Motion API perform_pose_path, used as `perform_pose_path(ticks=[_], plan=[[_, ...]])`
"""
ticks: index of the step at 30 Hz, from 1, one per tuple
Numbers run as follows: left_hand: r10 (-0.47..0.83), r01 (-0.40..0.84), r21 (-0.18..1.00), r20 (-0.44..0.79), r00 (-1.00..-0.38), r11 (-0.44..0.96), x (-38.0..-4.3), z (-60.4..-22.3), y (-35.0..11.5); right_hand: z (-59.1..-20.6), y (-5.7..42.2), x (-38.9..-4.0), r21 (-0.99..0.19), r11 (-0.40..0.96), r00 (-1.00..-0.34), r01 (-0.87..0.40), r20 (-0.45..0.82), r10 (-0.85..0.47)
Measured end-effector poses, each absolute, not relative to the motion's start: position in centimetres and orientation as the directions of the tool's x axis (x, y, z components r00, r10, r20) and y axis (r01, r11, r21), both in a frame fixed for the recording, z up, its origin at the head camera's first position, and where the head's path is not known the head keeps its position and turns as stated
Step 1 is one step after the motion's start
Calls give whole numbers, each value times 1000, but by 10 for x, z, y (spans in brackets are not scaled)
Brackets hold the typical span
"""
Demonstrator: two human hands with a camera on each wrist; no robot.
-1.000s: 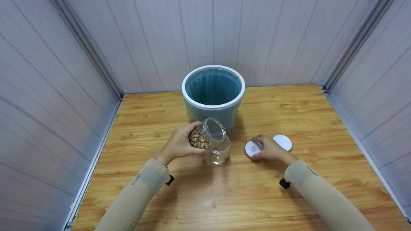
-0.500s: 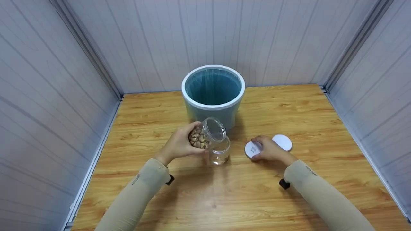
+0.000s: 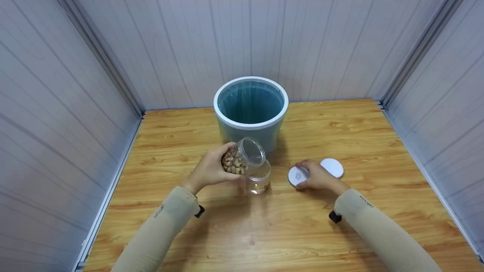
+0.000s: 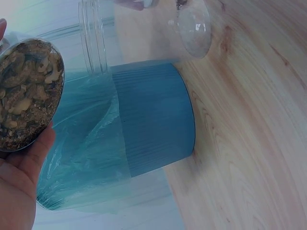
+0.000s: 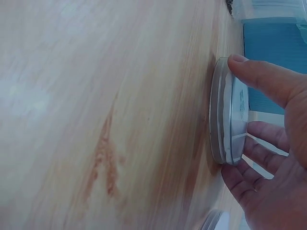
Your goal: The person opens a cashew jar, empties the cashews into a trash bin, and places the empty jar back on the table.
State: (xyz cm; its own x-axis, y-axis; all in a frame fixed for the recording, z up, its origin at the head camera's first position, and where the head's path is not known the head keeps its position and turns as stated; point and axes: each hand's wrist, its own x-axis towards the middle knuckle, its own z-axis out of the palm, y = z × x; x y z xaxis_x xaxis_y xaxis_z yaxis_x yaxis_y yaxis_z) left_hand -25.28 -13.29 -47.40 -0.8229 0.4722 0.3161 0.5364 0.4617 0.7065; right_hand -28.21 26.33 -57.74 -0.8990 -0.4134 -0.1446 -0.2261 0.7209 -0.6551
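Note:
My left hand grips a clear jar, tilted with its mouth to the right. Brown, lumpy dried pieces lie at its base, with fine crumbs among them in the left wrist view. Under the tilted mouth, a second clear jar stands upright on the table, with a little dark matter low on its right side. To the right, my right hand holds a round white lid by its edge, thumb on one side and fingers on the other. Small print marks the lid, which is at the tabletop.
A teal bin with a white rim and a liner bag stands behind the jars. Another white lid lies just beyond my right hand. Pale panel walls enclose the wooden table at the back and sides.

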Motion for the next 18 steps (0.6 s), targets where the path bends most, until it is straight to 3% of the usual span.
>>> perform_pose_path(ticks=[18], plan=[[481,549,709,329,-813,443,-254,-466,-136,-577,266,-282,-639,721,-893,-267,-117,-434]])
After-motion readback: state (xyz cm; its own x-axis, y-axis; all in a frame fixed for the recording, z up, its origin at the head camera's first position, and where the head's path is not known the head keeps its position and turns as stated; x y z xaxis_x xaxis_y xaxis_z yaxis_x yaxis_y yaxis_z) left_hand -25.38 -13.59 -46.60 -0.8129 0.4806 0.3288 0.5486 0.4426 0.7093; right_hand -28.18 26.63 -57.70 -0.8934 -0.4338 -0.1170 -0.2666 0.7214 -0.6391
